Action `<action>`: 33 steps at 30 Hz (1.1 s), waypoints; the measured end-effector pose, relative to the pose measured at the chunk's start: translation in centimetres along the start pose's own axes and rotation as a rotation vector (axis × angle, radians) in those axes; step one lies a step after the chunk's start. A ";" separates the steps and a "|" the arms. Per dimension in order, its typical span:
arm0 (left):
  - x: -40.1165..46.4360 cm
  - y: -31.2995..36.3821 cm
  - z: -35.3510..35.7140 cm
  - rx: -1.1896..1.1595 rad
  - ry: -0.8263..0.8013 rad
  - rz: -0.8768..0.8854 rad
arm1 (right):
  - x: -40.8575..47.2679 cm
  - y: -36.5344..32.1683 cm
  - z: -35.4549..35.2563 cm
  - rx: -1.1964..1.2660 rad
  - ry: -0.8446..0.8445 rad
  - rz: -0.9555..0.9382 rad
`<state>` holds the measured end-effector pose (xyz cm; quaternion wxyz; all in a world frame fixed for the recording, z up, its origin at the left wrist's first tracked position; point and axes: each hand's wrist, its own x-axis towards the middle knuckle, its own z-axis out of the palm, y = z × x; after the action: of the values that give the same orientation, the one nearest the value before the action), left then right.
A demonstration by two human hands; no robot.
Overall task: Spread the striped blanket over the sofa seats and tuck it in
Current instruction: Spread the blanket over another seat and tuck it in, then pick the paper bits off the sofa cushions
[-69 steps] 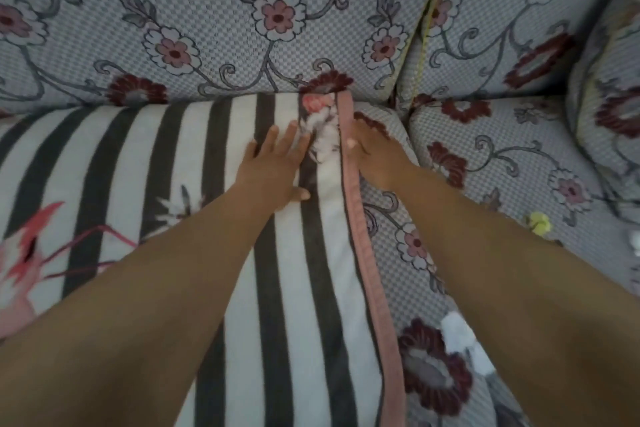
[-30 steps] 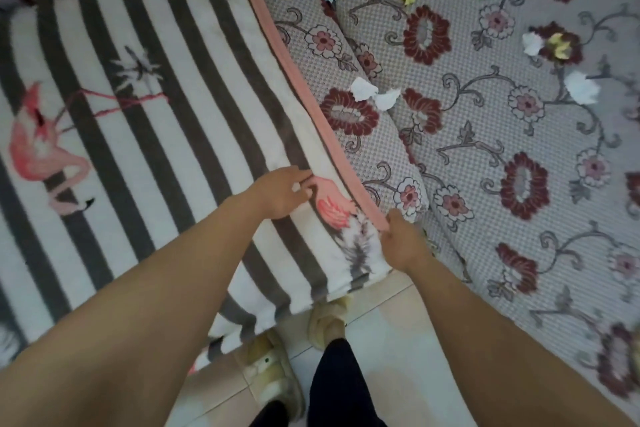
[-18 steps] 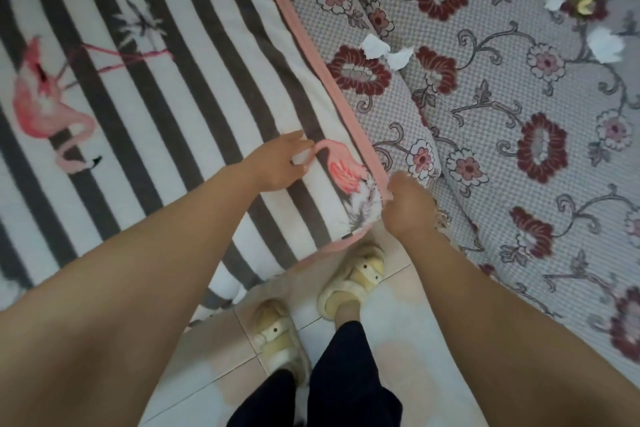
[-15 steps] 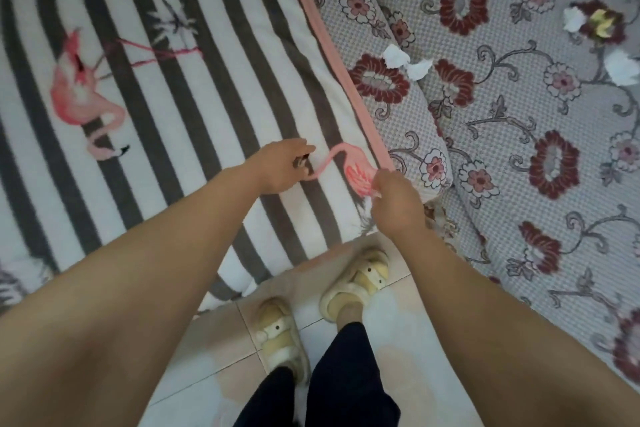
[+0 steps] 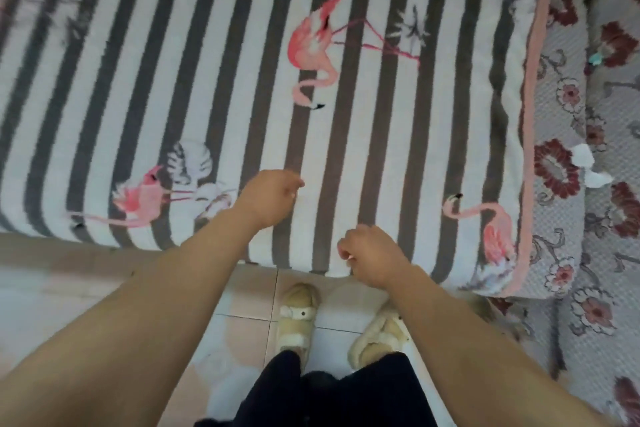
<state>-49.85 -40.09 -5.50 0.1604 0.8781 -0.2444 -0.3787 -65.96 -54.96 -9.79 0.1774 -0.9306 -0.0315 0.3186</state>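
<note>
Striped blanket spread over sofa seat, beyond both grips. Left hand and right hand: loosely curled, apparently holding nothing. Risk: front hem just below right grip untucked, likely to slide toward floor.

**Striped blanket laid across the sofa seat**

The striped blanket, dark grey and white with pink flamingos and a pink border along its right edge, lies flat over the sofa seat. Its near edge folds over the seat's front edge; the floral cover shows bare beyond the right border.
</note>
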 end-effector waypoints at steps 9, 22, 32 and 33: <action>-3.8 -7.2 5.5 -0.150 0.174 -0.142 | 2.4 -2.3 4.4 -0.692 -0.145 -0.619; -6.4 -5.8 5.3 -0.199 0.195 -0.175 | 0.5 -2.7 -0.9 -0.746 -0.277 -0.503; -3.2 2.2 -0.6 -0.080 0.096 0.044 | -4.0 1.7 -8.7 -0.547 -0.071 -0.171; -2.9 3.0 -0.8 -0.071 0.086 0.065 | -4.6 2.3 -9.1 -0.525 -0.047 -0.132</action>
<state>-51.89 -40.87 -1.86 0.2140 0.8789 -0.2522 -0.3436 -64.27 -60.71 -1.28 -0.0503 -0.9329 -0.1778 0.3090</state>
